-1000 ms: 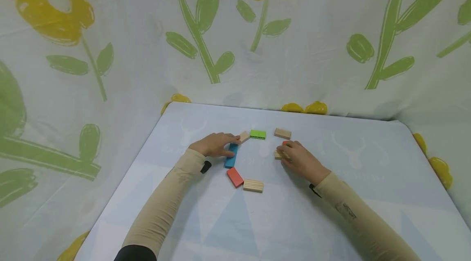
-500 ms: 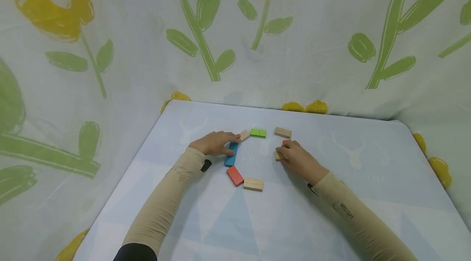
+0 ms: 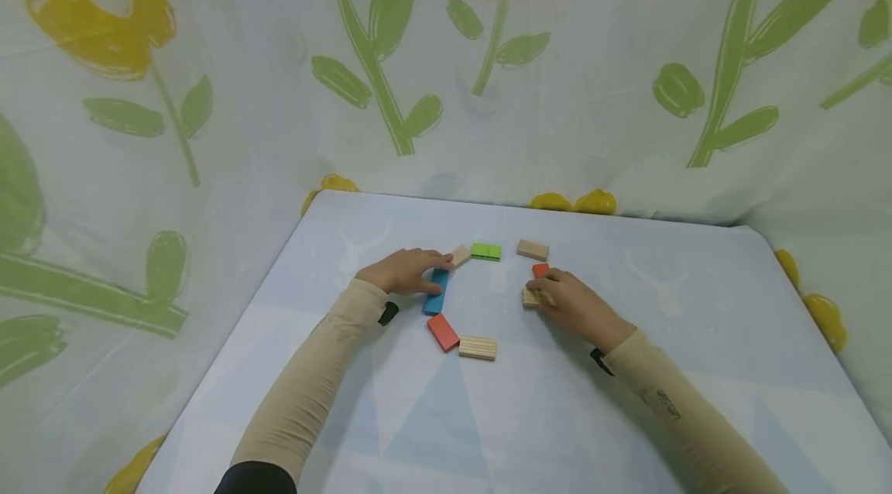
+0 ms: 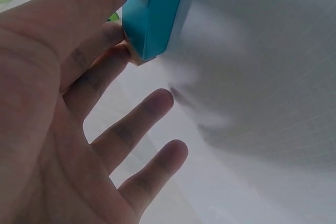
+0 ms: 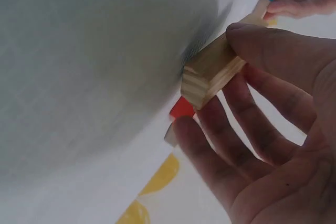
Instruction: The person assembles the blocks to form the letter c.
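Observation:
A blue block lies on the table with a pale wooden block at its far end. My left hand rests over them, thumb against the blue block and nearer fingertips at the wooden one. In the left wrist view its other two fingers stretch out free. My right hand pinches a striped wooden block between thumb and fingers, close over the table. Just beyond it lies a small red block, partly hidden by the hand in the head view.
A green block and another plain wooden block lie at the far side of a rough ring. A larger red block and a ridged wooden block form its near side. Flowered cloth hangs behind the white table.
My right hand has shifted slightly right and nearer with its wooden block, so more of the small red block shows. My left hand stays in place.

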Motion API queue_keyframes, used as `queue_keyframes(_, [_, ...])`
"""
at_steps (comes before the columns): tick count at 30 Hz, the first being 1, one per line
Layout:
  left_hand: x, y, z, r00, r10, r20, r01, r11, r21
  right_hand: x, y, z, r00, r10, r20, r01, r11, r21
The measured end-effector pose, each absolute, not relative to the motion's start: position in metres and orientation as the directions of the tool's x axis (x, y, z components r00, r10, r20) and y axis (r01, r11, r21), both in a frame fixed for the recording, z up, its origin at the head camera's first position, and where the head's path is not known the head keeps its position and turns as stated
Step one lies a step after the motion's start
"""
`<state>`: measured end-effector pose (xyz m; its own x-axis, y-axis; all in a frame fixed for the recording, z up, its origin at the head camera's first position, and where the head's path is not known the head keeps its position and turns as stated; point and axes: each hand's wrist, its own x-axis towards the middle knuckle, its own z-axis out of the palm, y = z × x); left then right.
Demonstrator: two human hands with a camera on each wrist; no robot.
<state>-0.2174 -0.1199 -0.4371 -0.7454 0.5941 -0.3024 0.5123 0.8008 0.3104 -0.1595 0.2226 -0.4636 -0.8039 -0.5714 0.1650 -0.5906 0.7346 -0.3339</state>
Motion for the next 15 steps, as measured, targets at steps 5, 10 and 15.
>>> queue_keyframes(5, [-0.2176,-0.1201,-0.4384,-0.750,0.589,-0.302,0.505,0.804,0.315,-0.1568,0.2272,-0.4650,-0.816,-0.561,0.142,-0.567,0.726,-0.390])
queue_keyframes(10, [-0.2160,-0.1217,-0.4382,-0.748,0.591,-0.302,0.505,0.802,0.320,-0.1519,0.2262,-0.4669,-0.783,-0.592,0.192,-0.613,0.680,-0.403])
queue_keyframes(15, [-0.2167,-0.1200,-0.4369,-0.744,0.603,-0.289,0.517,0.793,0.323,-0.1497,0.2258,-0.4665,-0.759,-0.604,0.242,-0.648,0.667,-0.367])
